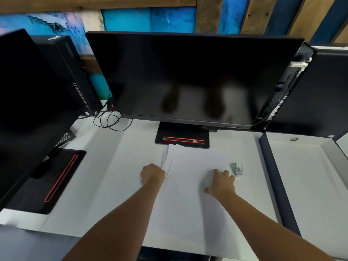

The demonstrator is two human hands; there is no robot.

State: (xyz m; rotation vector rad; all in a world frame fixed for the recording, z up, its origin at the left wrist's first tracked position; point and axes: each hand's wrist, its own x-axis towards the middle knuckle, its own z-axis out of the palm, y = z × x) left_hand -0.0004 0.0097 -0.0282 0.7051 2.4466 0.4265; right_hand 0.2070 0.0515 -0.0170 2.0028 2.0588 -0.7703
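Head view: a loose stack of white sheets lies on the white desk, directly in front of the monitor base, with its far edge touching or overlapping that base. The left hand is closed on the stack's left edge, fingers curled round it, and the upper sheets are lifted and fanned apart there. The right hand rests on top near the right edge, fingers spread and lightly bent. It presses down and encloses nothing that can be seen. A small metal-and-clear stapler lies just beside those fingertips, apart from the paper.

Risks noted:
- The sheets are already out of register at the lifted corner. Further pulling by the left hand against the pinned right side is likely to crease or skew them.
- If the right hand eases its pressure, the lower sheets may slide on the smooth desk towards the near edge.
- A sideways sweep of the right hand could knock the stapler away.
- The far edge may snag on the base.
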